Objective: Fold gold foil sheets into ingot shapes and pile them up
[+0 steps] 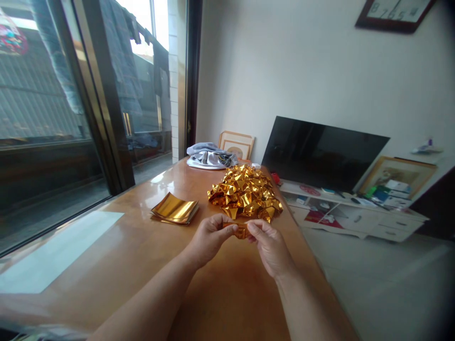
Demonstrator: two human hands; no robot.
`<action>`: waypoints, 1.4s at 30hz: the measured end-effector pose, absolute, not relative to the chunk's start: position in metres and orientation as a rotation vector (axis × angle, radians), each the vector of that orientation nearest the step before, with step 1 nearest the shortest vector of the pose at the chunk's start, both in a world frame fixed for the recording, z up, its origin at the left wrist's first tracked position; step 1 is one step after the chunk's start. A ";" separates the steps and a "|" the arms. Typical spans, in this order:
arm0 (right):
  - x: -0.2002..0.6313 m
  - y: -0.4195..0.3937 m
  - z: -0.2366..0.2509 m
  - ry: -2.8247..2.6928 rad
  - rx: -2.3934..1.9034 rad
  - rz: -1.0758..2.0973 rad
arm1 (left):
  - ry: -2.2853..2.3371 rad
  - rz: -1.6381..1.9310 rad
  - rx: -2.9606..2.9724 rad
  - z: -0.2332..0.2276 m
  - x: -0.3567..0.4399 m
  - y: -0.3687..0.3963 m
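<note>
So, from my end of the feed, the left hand and the right hand are both busy with one piece: a narrow, folded-looking strip of shiny gold foil paper, pinched at either end between thumb and fingers. It's over the glossy brown tabletop, though I can't tell if it touches the surface. Just beyond the hands sits a big loose heap of angular, folded gold foil pieces, which I'd count as the done part. Off to the left there's a short stack of unfolded, squarish gold foil sheets, a bit curled, and I reckon that's what's left. Going by heap against stack, I'd guess we're past halfway, but no way can I count sheets from here. The strip itself looks partway folded to me.
</note>
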State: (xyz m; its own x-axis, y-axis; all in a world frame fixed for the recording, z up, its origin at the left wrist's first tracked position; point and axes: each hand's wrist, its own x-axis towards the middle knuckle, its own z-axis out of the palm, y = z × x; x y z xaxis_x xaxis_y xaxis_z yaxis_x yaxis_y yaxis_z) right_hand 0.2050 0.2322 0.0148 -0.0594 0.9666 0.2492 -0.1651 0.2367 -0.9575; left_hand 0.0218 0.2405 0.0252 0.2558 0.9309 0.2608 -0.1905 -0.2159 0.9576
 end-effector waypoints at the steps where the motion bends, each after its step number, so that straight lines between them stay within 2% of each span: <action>1: 0.205 0.232 0.015 -1.257 -0.873 1.151 | 0.747 1.235 1.378 0.027 0.022 0.239; 26: 0.217 0.235 0.018 -1.150 -0.816 1.256 | 0.691 1.162 1.404 0.029 0.008 0.241; 32: 0.213 0.234 0.017 -1.202 -0.886 1.173 | 0.850 1.285 1.384 0.028 0.008 0.244; 37: 0.204 0.229 0.021 -1.349 -0.911 1.142 | 0.776 1.148 1.469 0.025 0.019 0.240; 42: 0.199 0.230 0.017 -1.356 -0.937 1.110 | 0.759 1.158 1.495 0.017 0.024 0.243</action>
State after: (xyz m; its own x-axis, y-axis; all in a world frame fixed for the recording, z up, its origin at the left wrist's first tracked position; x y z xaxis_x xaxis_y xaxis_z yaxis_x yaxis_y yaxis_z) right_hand 0.1987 0.2301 0.0175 -0.0917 0.9627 0.2546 -0.0594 0.2499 -0.9664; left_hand 0.0236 0.2429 0.0174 0.3300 0.9039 0.2722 -0.1109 -0.2493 0.9621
